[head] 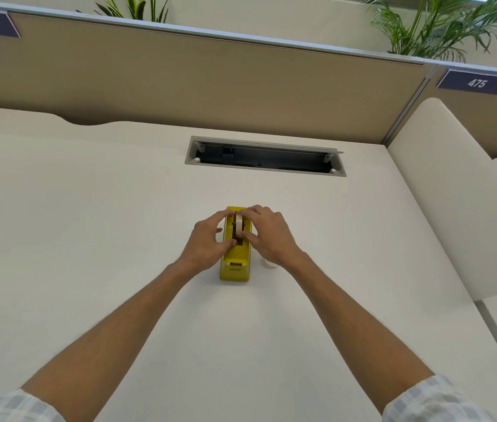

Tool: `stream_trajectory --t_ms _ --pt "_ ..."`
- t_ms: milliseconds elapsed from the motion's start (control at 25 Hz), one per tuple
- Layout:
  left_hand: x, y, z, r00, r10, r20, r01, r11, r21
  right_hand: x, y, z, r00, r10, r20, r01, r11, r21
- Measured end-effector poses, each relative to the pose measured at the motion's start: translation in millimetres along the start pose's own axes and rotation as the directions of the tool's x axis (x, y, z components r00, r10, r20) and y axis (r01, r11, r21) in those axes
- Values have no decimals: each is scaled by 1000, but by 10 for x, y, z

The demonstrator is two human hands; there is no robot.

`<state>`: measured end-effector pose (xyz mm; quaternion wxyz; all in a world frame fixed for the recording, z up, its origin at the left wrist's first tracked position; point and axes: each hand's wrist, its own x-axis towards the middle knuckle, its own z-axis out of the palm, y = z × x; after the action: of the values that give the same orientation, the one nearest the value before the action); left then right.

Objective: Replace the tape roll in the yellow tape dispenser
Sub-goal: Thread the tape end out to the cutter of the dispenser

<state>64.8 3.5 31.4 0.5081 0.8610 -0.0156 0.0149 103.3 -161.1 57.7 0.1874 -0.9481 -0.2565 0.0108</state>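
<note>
- The yellow tape dispenser [235,263] sits on the white table [89,223], roughly in the middle, its cutter end pointing toward the person at 6 o'clock and its back toward the cable slot [265,156] at 12 o'clock.
- A tape roll [239,224] stands on edge in the dispenser's cradle, between both hands.
- Risk: if the roll is lifted or pressed unevenly, its core could jam in the cradle's slots, and the light dispenser might tip or slide across the smooth table.
- Risk: pulling hard on one side only could drag the dispenser toward 3 or 9 o'clock instead of freeing the roll.
- The left hand [207,242] reaches in from 9 o'clock, fingers narrowed to a pinch, thumb and forefinger touching the roll's left face.
- The right hand [267,236] comes from 3 o'clock, fingers curled close over the roll's top and right face, thumb low near the hub.
- A small pale object [269,263] peeks out under the right wrist, just beside the dispenser at 3 o'clock; I cannot tell what it is.
</note>
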Motion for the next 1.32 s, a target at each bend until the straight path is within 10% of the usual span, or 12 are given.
stream_trajectory --t_ms 600,1320 --pt "-210 201 57 939 242 -245 -242 970 30 -174 -211 -205 980 164 -112 -89 866 492" --pt "-184 433 -352 973 51 224 21 952 -306 -500 -61 -396 992 125 3 -85 660 747"
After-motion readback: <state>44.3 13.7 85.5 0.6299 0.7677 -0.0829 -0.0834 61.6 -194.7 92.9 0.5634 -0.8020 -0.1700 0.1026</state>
